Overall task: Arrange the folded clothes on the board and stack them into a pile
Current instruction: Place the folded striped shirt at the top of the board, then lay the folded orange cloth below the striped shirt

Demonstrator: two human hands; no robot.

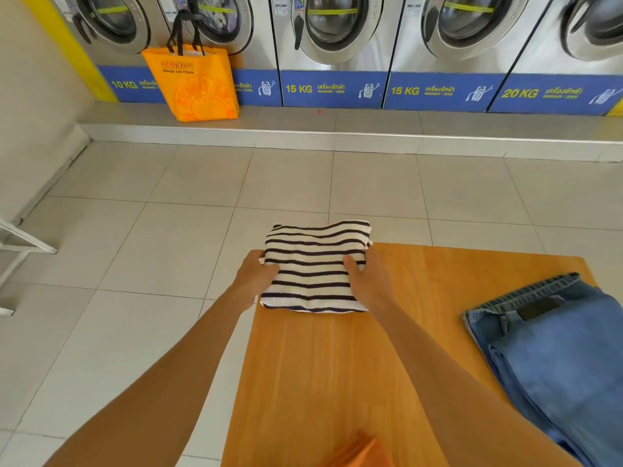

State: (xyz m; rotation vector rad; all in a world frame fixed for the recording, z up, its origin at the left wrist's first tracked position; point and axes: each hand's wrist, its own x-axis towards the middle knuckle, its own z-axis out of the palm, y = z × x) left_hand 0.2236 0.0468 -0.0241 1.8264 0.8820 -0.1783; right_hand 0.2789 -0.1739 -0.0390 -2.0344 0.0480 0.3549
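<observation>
Both hands — left hand [258, 274], right hand [365, 276] — grip one striped garment [315, 264]; one jeans [553, 348], perhaps one orange cloth [357, 449].

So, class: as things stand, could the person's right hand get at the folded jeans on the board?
Probably yes. The right hand is busy gripping the striped top, but bare board lies between it and the jeans, with nothing in the way.

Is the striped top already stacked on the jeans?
No. Both hands, left hand and right hand, hold the striped top at the board's far left corner, apart from the jeans.
</observation>
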